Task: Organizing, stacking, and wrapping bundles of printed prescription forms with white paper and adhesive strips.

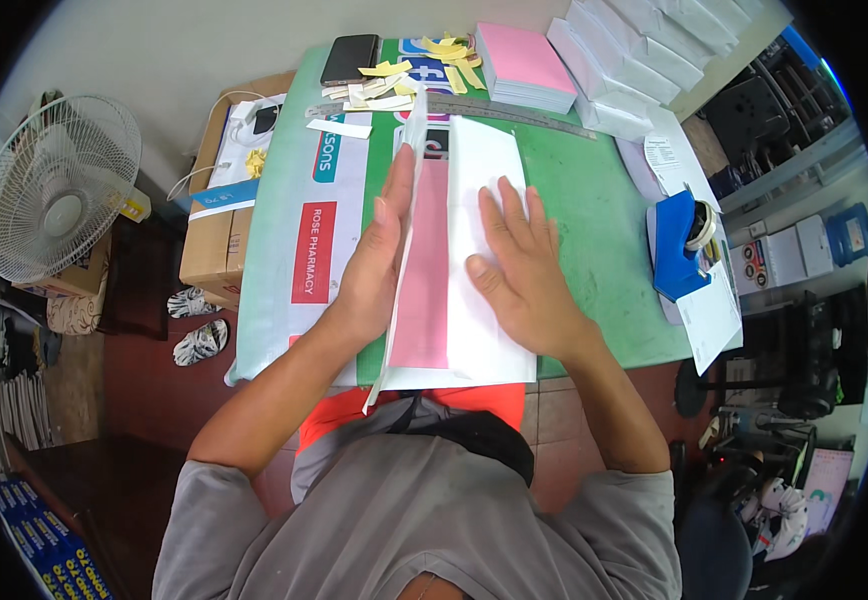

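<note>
A white sheet of wrapping paper [484, 348] lies on the green table at its near edge, with a pink-topped block of paper [422, 290] on it, partly covered. On the left the sheet stands up as a flap [404, 220]. My left hand [379, 255] is pressed along the outer side of this flap, fingers stretched and upright. Across the right part of the sheet, my right hand [522, 250] rests flat, palm down, fingers a little spread. Neither hand is closed around anything. The flap hides part of the left palm's contact.
A steel ruler [514, 114], yellow and white paper strips [391, 87], a black phone [350, 60] and a pink-topped paper stack [524, 62] lie at the far side. White wrapped packs [634, 60] stand far right. A blue tape dispenser [676, 245] sits at the right edge.
</note>
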### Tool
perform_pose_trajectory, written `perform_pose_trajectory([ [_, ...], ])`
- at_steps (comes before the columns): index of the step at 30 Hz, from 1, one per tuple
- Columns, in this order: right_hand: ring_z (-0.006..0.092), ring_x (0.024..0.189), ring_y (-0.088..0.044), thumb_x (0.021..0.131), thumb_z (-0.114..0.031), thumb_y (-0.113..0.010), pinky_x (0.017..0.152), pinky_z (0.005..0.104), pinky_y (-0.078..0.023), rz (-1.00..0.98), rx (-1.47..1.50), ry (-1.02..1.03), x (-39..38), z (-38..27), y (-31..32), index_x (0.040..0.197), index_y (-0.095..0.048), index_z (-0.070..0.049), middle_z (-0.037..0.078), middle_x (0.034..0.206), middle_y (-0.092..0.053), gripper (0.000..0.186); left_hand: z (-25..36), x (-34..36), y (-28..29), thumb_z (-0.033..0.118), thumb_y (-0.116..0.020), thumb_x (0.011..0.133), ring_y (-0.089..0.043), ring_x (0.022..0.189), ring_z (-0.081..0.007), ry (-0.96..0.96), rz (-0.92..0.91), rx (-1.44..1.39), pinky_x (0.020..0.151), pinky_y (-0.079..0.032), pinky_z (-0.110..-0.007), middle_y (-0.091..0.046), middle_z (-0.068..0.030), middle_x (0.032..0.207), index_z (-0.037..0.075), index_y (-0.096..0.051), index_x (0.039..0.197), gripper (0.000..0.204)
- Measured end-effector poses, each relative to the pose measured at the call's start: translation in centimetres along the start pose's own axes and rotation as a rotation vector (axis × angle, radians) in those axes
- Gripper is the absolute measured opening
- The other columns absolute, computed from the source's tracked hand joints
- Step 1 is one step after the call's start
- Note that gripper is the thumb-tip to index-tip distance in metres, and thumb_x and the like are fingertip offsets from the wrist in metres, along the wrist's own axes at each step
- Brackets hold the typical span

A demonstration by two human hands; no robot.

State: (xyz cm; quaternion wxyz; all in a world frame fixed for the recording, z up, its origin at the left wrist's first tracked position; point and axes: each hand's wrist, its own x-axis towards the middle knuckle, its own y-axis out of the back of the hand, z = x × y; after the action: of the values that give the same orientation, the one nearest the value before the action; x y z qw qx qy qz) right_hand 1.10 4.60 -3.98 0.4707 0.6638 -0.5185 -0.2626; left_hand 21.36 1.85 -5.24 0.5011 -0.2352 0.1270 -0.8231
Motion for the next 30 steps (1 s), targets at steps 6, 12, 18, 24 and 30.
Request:
perform_pose_trajectory([
  [6, 0.0537, 0.154, -0.018, 0.102, -0.058, -0.052, 0.115, 0.0784, -0.014, -0.022, -0.248, 0.066, 0.1, -1.6, 0.1, 0.158, -0.031, 0.005, 0.031, 0.166, -0.023, 0.087, 0.4, -0.4, 0.3, 0.057, -0.017, 0.111, 0.005, 0.161, -0.0388, -0.05, -0.097, 0.67, 0.128, -0.001, -0.047, -0.003, -0.0257, 0.173, -0.003, -0.004, 0.165, 0.081],
  [12, 0.0488, 0.155, -0.021, 0.102, -0.058, -0.051, 0.115, 0.0783, -0.016, -0.081, -0.297, 0.128, -0.1, -1.2, 0.1, 0.156, -0.032, 0.009, 0.032, 0.165, -0.025, 0.088, 1.9, -0.3, -1.4, 0.059, -0.022, 0.11, 0.005, 0.159, -0.048, 0.087, -0.145, 1.076, 0.127, 0.002, -0.053, -0.002, -0.034, 0.17, -0.005, -0.007, 0.164, 0.085],
  [18, 0.0472, 0.155, -0.022, 0.102, -0.058, -0.05, 0.117, 0.0758, -0.014, -0.097, -0.253, 0.198, -2.0, -2.1, 0.7, 0.155, -0.034, 0.01, 0.032, 0.164, -0.027, 0.087, 3.5, -2.5, -0.9, 0.06, -0.028, 0.108, 0.003, 0.159, -0.0474, 0.131, -0.238, 0.943, 0.127, 0.002, -0.053, -0.005, -0.0331, 0.17, -0.005, -0.004, 0.164, 0.089],
  [24, 0.0466, 0.155, -0.023, 0.1, -0.062, -0.051, 0.117, 0.0756, -0.014, -0.178, -0.175, 0.23, -3.9, -2.9, 1.5, 0.153, -0.035, 0.011, 0.032, 0.164, -0.027, 0.092, 5.0, -8.0, -0.6, 0.073, -0.053, 0.094, -0.006, 0.16, -0.0452, -0.015, -0.459, 0.9, 0.126, -0.004, -0.058, -0.006, -0.0298, 0.171, -0.006, -0.001, 0.164, 0.118],
  [30, 0.0385, 0.155, -0.028, 0.09, -0.048, -0.073, 0.121, 0.0673, -0.018, -0.212, -0.07, 0.284, -5.8, -3.5, 3.0, 0.154, -0.04, 0.004, 0.022, 0.166, -0.032, 0.089, 3.4, -10.6, -1.9, 0.02, -0.083, 0.084, -0.036, 0.151, -0.0462, -0.078, -0.145, 1.061, 0.122, -0.029, -0.055, -0.043, -0.0263, 0.159, -0.006, -0.035, 0.158, 0.093],
])
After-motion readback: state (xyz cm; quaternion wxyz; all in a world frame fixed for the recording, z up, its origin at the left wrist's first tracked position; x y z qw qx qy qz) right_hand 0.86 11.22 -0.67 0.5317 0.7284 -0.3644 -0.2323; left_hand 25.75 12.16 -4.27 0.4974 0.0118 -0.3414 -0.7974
